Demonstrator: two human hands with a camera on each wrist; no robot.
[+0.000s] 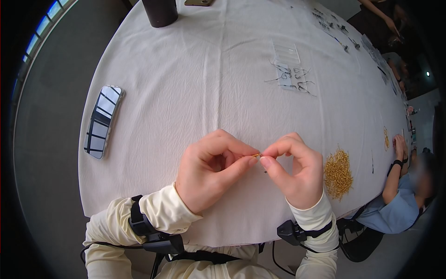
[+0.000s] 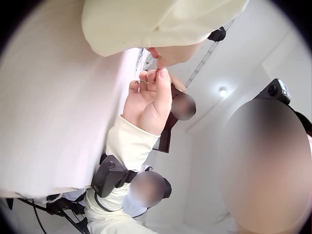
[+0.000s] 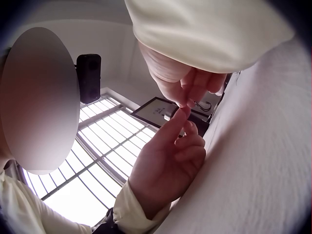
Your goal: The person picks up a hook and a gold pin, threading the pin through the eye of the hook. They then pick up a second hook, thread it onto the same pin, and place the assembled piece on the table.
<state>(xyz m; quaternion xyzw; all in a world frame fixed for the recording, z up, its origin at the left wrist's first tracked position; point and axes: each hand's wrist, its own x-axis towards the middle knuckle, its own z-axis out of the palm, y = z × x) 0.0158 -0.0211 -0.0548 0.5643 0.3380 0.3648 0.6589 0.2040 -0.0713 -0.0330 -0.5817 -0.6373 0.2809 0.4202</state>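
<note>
Both hands hover just over the near edge of the tabletop, meeting tip to tip. The left hand (image 1: 209, 169) pinches one end of a tiny gold pin (image 1: 255, 155) between thumb and forefinger. The right hand (image 1: 297, 169) pinches the other end the same way, its remaining fingers loosely curled. The pin hangs in the air between the two pinches, clear of the white tablecloth (image 1: 186, 83), and only a sliver of it shows. Whether it is straight or already bent cannot be told from the head view. The main risk, as I judge it, is the size of the pin: each hand covers almost all of it, so a small slip of one thumb could let it spring free. This close to the near edge it could drop into the lap or onto the floor instead of the cloth, where it would be hard to find. If it fell to the right it could land in the pile of gold pins (image 1: 337, 173) near the right edge and be lost among them. Uneven pressure from the two pinches could also kink the thin wire or drive its end into a fingertip. The phone (image 1: 103, 121) near the left edge, the plastic bag (image 1: 292, 74) of hooks toward the middle and the dark cup (image 1: 160, 11) at the far edge all lie well apart from the hands and seem out of harm's way.
</note>
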